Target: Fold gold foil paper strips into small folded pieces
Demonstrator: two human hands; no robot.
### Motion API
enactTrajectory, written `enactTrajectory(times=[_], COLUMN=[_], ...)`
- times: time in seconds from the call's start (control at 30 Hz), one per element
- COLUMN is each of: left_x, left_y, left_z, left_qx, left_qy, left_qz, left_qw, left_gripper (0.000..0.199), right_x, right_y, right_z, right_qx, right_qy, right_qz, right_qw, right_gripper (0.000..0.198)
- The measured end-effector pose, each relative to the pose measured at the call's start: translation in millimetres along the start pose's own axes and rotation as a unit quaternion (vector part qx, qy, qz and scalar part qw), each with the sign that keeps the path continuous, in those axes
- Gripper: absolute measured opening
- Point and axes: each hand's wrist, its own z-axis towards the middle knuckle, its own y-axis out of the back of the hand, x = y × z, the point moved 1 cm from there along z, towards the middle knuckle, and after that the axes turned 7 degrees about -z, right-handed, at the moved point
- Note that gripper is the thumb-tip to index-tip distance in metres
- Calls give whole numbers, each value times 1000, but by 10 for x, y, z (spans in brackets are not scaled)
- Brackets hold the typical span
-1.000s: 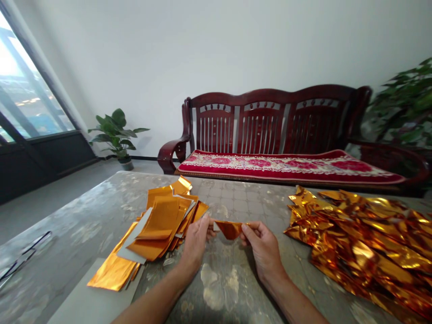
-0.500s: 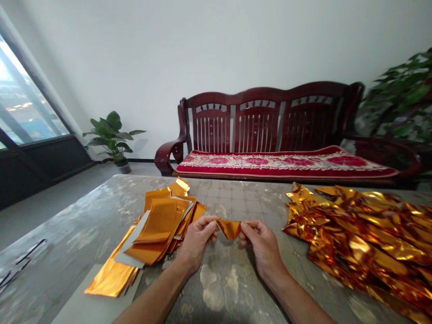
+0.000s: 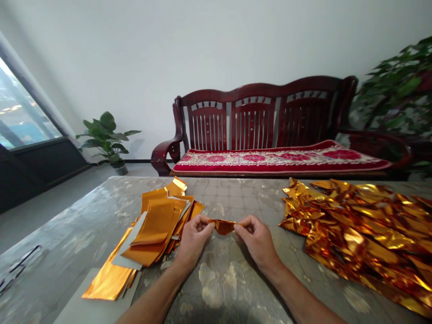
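Between my hands, a little above the table, is a small folded piece of gold foil paper (image 3: 224, 227), boat-like in shape with a rounded lower edge. My left hand (image 3: 196, 235) pinches its left end between thumb and fingers. At the other end, my right hand (image 3: 255, 236) has a like pinch on the tip. Just left of my left hand lies a loose stack of flat gold foil sheets (image 3: 157, 225), some with pale grey backs showing. A wide heap of folded gold foil pieces (image 3: 357, 234) covers the table on the right.
The table (image 3: 236, 198) has a grey, flower-patterned cover. A pale grey sheet (image 3: 91, 301) lies under the stack's near end, and a pair of glasses (image 3: 18, 267) sits at far left. Behind stand a dark red wooden bench (image 3: 256, 121) and a potted plant (image 3: 111, 139).
The foil piece has gone from a deeper, triangular shape to a shallower, narrower one between my fingers. Both hands keep their pinch. The whole view has shifted slightly.
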Motion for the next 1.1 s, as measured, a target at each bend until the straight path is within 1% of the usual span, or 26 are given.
enactTrajectory(times=[0.1, 0.2, 0.27, 0.33, 0.47, 0.57, 0.63, 0.83, 0.97, 1.1], left_x=[35, 56, 55, 47, 37, 44, 50, 74, 87, 79], left_y=[-22, -38, -37, -24, 24, 49, 53, 62, 86, 86], left_z=[8, 19, 21, 17, -5, -19, -25, -17, -4, 1], left_qx=[16, 15, 10, 15, 51, 87, 97, 91, 84, 80], left_qy=[19, 25, 10, -8, -40, -52, -53, -57, -74, -76], left_qz=[-4, -6, -1, 13, 59, 94, 105, 111, 132, 138], left_qw=[1000, 1000, 1000, 1000, 996, 990, 988, 988, 985, 984], left_gripper=[33, 35, 36, 35, 27, 19, 18, 20, 18, 17], right_x=[-13, -53, -69, -65, -37, -38, -50, -58, -41, -37], right_y=[27, 50, 68, 87, 110, 109, 107, 108, 103, 99], right_z=[46, 64, 58, 45, 27, 29, 33, 25, 15, 16], right_qx=[15, 33, 57, 81, 122, 121, 111, 117, 120, 118], right_qy=[33, 64, 103, 147, 209, 216, 209, 223, 234, 231], right_qz=[-62, -91, -127, -172, -203, -209, -217, -226, -241, -254], right_qw=[997, 993, 985, 971, 949, 946, 947, 941, 934, 932], right_gripper=[17, 8, 6, 6, 12, 14, 13, 15, 16, 17])
